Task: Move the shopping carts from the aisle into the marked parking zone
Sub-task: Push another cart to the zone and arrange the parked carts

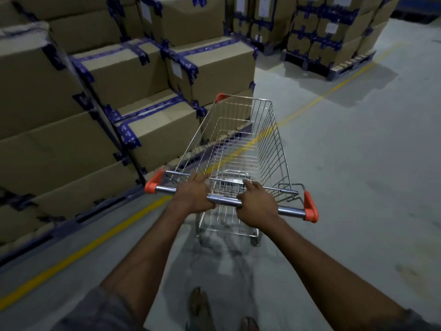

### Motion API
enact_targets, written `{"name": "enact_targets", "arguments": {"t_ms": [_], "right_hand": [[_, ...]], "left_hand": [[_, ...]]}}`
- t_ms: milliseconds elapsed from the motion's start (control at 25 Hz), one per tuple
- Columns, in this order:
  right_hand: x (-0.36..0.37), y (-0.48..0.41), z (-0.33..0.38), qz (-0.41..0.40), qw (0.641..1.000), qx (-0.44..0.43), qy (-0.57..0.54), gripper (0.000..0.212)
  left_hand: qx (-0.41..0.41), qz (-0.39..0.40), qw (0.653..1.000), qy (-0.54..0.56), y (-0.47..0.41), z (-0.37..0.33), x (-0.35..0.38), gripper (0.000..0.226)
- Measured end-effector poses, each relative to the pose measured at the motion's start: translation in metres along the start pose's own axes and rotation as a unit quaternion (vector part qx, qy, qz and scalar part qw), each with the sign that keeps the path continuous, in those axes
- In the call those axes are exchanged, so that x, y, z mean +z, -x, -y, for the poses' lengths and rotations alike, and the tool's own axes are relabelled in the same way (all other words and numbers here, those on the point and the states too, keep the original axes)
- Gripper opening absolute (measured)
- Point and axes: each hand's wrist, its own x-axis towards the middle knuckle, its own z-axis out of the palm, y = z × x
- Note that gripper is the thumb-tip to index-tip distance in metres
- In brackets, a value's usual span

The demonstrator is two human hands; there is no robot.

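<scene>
A chrome wire shopping cart with orange corner caps stands in front of me on the grey floor, its basket empty. My left hand grips the chrome handle bar left of its middle. My right hand grips the same bar just right of the middle. The cart's front points up and to the right, over a yellow floor line that runs diagonally under the basket.
Stacked cardboard boxes with blue tape stand on pallets close along the left, right beside the cart's front left corner. More palletised boxes stand at the back. Open grey concrete floor lies to the right. My feet show at the bottom.
</scene>
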Motion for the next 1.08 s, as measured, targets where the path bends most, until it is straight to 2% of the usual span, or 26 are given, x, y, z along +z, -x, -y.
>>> {"name": "enact_targets", "arguments": {"t_ms": [200, 400, 600, 920, 1080], "right_hand": [[0.007, 0.075, -0.011, -0.018, 0.999, -0.036, 0.018, 0.039], [0.016, 0.136, -0.026, -0.017, 0.997, -0.065, 0.037, 0.044], [0.026, 0.199, -0.028, -0.016, 0.996, -0.078, 0.039, 0.037], [0.039, 0.306, -0.033, -0.004, 0.989, -0.137, 0.056, 0.035], [0.046, 0.341, -0.038, 0.002, 0.982, -0.172, 0.078, 0.038]], "left_hand": [[-0.035, -0.008, 0.999, 0.014, 0.076, -0.040, 0.026, 0.054], [-0.051, -0.075, 0.996, 0.025, 0.149, -0.086, 0.052, 0.051], [-0.068, -0.118, 0.990, 0.021, 0.217, -0.123, 0.081, 0.043], [-0.123, -0.119, 0.985, 0.033, 0.332, -0.191, 0.113, 0.035], [-0.161, -0.120, 0.979, 0.045, 0.372, -0.220, 0.130, 0.039]]}}
